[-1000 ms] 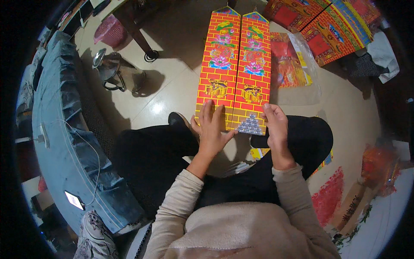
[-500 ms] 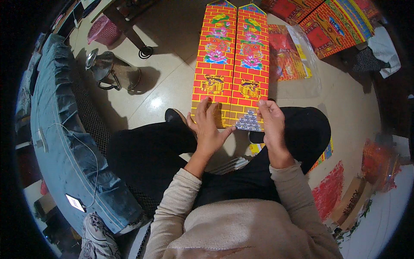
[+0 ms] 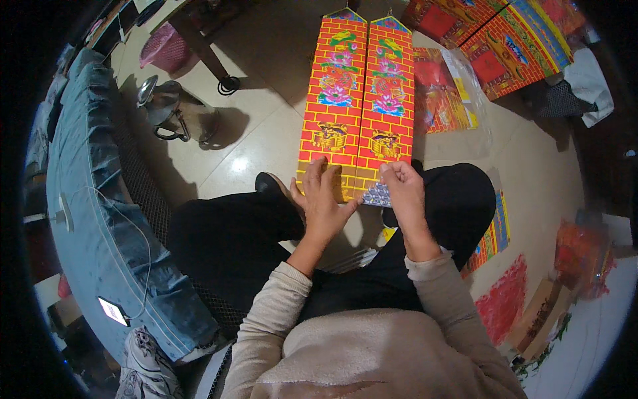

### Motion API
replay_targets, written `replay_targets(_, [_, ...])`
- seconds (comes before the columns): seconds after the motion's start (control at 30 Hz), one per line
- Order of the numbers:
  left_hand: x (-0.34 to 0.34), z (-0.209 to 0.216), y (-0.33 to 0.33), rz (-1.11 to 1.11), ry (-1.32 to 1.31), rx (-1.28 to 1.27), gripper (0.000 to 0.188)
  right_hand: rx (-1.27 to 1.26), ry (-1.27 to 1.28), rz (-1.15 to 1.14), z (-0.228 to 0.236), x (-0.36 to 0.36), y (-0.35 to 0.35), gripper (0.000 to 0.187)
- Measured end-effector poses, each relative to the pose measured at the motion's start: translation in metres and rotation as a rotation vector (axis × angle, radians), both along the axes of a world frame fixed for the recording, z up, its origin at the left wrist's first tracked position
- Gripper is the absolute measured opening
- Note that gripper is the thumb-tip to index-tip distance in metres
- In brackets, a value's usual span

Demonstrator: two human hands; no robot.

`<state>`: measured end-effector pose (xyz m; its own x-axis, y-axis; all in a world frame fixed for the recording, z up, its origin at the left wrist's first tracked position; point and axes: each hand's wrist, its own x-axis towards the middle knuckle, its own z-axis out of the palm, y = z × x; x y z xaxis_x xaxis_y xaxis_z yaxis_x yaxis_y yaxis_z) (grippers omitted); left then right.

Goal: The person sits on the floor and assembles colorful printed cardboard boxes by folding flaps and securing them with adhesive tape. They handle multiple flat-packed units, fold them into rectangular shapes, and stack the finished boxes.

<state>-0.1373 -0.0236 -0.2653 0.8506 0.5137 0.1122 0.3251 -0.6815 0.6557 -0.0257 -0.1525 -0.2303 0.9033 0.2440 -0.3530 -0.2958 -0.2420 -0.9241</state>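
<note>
Two long printed panels (image 3: 340, 143), red with yellow brick lines, lotus, fish and gold motifs, lie side by side in front of me with pointed tops away from me. My left hand (image 3: 323, 206) rests on the near end of the left panel, fingers spread over its surface and thumb along the near edge. Over the right panel (image 3: 384, 123), my right hand (image 3: 407, 199) has thumb and forefinger pinched together. Whatever is between them is too small to make out. That hand partly covers a grey pyramid-shaped picture (image 3: 376, 195) at the panel's near corner.
A metal kettle (image 3: 178, 113) stands on the tiled floor at left, near a pink basket (image 3: 165, 50). A blue-covered seat (image 3: 86, 173) carries a phone (image 3: 113, 310) on a cable. More printed panels (image 3: 512, 50) and plastic-wrapped sheets (image 3: 438, 93) lie at far right.
My right hand has moved left from the panel's right edge to over the grey picture, still pinched. My left hand stays on the left panel. The view has shifted slightly.
</note>
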Motion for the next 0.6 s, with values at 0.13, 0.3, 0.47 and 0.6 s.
replay_targets(0.13, [-0.003,-0.001,0.0,0.005,-0.03,0.023,0.07,-0.359,-0.386,0.221,0.021,-0.012,0.01,0.016])
replay_targets(0.3, [-0.002,-0.001,-0.001,0.008,-0.039,0.022,0.066,-0.489,-0.359,0.445,0.03,-0.014,0.013,0.017])
replay_targets(0.47, [-0.002,-0.003,-0.001,0.001,-0.049,-0.005,0.064,-0.6,-0.408,0.537,0.032,-0.013,0.023,0.019])
replay_targets(0.6, [-0.003,-0.001,0.0,0.006,-0.033,-0.026,0.061,-0.554,-0.317,0.566,0.019,-0.012,0.023,0.02])
